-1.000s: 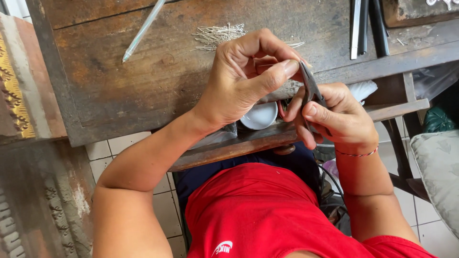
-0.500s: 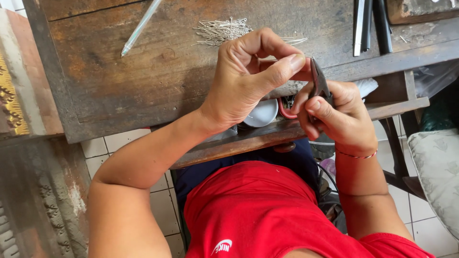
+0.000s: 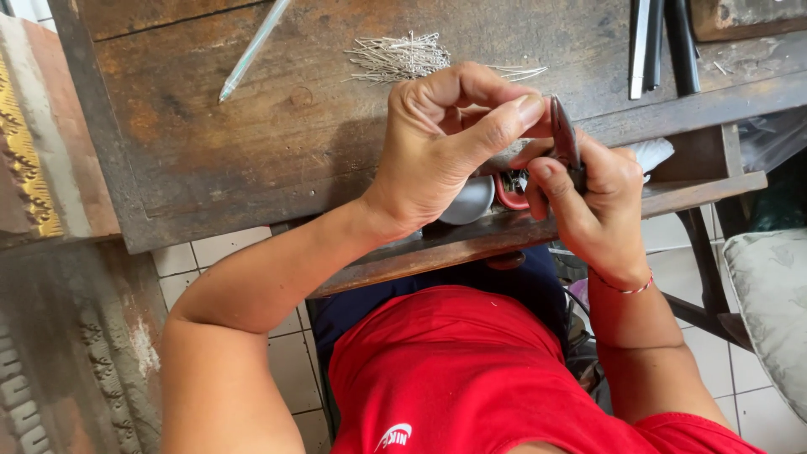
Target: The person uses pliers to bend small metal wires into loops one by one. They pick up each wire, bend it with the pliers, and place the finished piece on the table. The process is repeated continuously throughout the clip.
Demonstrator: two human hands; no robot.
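Above the front edge of the wooden workbench (image 3: 277, 143), both hands meet close together. The right hand (image 3: 593, 206) is closed around a pair of pliers (image 3: 565, 141), dark metal with red handles, and the red part shows just under the palm. The pliers stand nearly upright, with the nose pointing away from the body. The left hand (image 3: 445, 139) is curled narrow, thumb and forefinger pinched together right against the nose of the pliers; what it pinches is too small to see. Under the hands, on a lower wooden shelf (image 3: 689, 189), a small pale bowl (image 3: 468, 202) sits just beside the left wrist.

Farther back on the bench lies a loose bundle of thin metal pins (image 3: 402, 57), near the left knuckles but not touching them. A long grey rod (image 3: 252, 49) lies slanted at the far left side, well apart from the hands. Two dark flat bars (image 3: 660, 42) lie at the far right, near the bench edge. Between pins and rod the bench surface is bare, worn wood. Beside the bench on the left stands a carved frame with gold ornament (image 3: 29, 160), close to the left elbow. A grey cushion (image 3: 773, 311) is at the right border.
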